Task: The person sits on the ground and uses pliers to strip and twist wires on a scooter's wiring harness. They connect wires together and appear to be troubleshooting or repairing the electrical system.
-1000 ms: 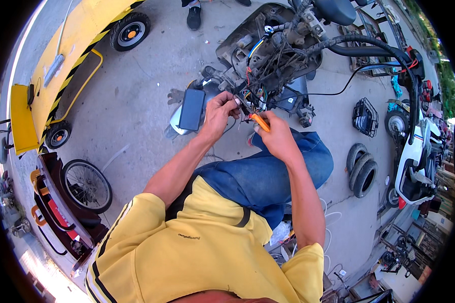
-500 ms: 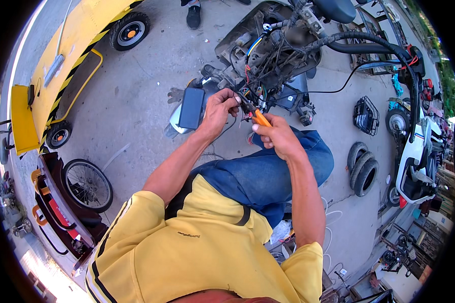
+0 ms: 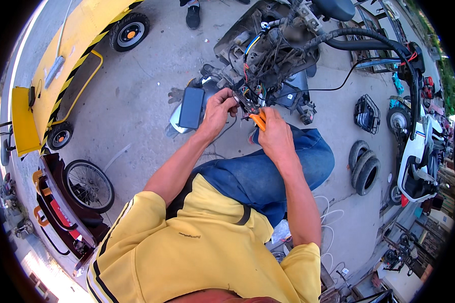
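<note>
Beside the stripped front of a scooter [image 3: 288, 50], my left hand [image 3: 219, 110] is closed in a pinch on a thin dark wire, mostly covered by the fingers. Orange-handled pliers [image 3: 258, 121] are in my right hand [image 3: 278, 132], their handles slightly apart. The dark jaws sit among the wiring just right of my left fingertips; what lies between them cannot be made out. A bundle of coloured wires [image 3: 252, 91] hangs from the scooter directly beyond both hands. Left of my left hand, a dark phone [image 3: 191, 108] lies on a silver part.
A grey glove [image 3: 175, 95] lies beyond the phone. Worn tyres [image 3: 364, 169] and a black wire basket [image 3: 366, 114] are on the concrete to the right. A yellow cart [image 3: 71, 55] stands at left, and a person's shoe [image 3: 192, 17] shows at the far edge.
My right hand has turned over and moved up toward the wiring, and the pliers' handles now point down and spread apart more visibly. My left hand has stayed nearly in place.
</note>
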Demonstrator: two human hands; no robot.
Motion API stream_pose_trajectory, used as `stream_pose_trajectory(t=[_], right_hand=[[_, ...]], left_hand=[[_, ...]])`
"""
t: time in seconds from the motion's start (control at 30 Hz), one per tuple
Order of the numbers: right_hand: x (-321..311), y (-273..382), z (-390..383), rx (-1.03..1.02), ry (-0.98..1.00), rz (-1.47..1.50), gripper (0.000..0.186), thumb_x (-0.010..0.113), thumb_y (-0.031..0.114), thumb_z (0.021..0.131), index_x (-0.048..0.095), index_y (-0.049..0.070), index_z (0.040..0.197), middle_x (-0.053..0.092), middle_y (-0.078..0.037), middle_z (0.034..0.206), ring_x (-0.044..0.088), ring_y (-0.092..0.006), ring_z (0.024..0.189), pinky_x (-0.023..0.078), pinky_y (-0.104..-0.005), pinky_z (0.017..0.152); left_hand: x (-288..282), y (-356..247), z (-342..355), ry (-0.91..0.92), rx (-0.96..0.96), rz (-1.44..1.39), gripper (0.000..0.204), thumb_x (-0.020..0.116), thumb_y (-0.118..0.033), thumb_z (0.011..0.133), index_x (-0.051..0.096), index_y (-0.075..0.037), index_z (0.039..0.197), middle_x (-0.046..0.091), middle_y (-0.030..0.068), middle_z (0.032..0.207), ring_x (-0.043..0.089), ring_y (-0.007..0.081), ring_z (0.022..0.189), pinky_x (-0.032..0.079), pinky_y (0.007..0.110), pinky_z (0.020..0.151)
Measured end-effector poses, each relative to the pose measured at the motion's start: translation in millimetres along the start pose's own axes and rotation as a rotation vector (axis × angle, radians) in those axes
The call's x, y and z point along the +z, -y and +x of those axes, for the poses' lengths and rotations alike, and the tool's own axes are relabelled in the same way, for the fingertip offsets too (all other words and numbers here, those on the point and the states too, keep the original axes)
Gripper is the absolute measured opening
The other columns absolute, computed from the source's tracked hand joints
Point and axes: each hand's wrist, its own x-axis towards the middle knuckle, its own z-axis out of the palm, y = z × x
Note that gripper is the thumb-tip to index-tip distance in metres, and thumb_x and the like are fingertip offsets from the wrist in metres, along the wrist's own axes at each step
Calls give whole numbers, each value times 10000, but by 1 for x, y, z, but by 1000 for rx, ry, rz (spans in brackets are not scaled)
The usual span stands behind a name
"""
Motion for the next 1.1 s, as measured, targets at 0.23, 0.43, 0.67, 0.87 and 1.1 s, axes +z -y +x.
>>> stream_pose_trajectory(t=[0.23, 0.43, 0.67, 0.87, 1.1], right_hand=[[0, -6, 3, 85, 100, 209, 320, 667, 85, 896, 610, -26, 1191, 687, -260, 1161, 661, -451, 1083, 525, -504, 911], [2, -12, 6, 154, 162, 374, 358, 681, 110, 896, 623, -30, 1221, 707, -270, 1086, 676, -444, 1060, 518, -470, 909], [6, -22, 8, 158, 192, 492, 367, 701, 112, 882, 640, -38, 1212, 720, -226, 1011, 711, -335, 909, 532, -399, 840], [-16, -3, 8, 337, 329, 581, 385, 701, 130, 897, 636, -47, 1232, 727, -174, 983, 683, -246, 804, 532, -362, 755], [-45, 15, -3, 96, 186, -39, 598, 768, 223, 877, 547, 5, 1389, 673, -201, 1147, 655, -337, 1014, 504, -470, 893]], left_hand=[[-2, -1, 6, 3, -6, 54, 120, 621, -144, 928, 634, -42, 867, 576, -15, 711, 523, 72, 653, 425, 248, 596], [-4, 2, 9, 23, -3, 40, 115, 623, -153, 928, 632, -51, 877, 566, -25, 713, 506, 63, 648, 398, 241, 592], [-5, 4, 10, 46, -8, 26, 106, 620, -149, 935, 631, -49, 901, 572, -22, 726, 491, 63, 646, 393, 242, 592], [-8, 2, 9, 88, -6, 41, 67, 629, -143, 944, 621, -83, 917, 567, -41, 757, 511, 49, 653, 408, 216, 596], [-8, -1, 7, 97, 3, 58, 71, 644, -131, 998, 653, -60, 991, 631, -18, 818, 566, 57, 694, 458, 224, 624]])
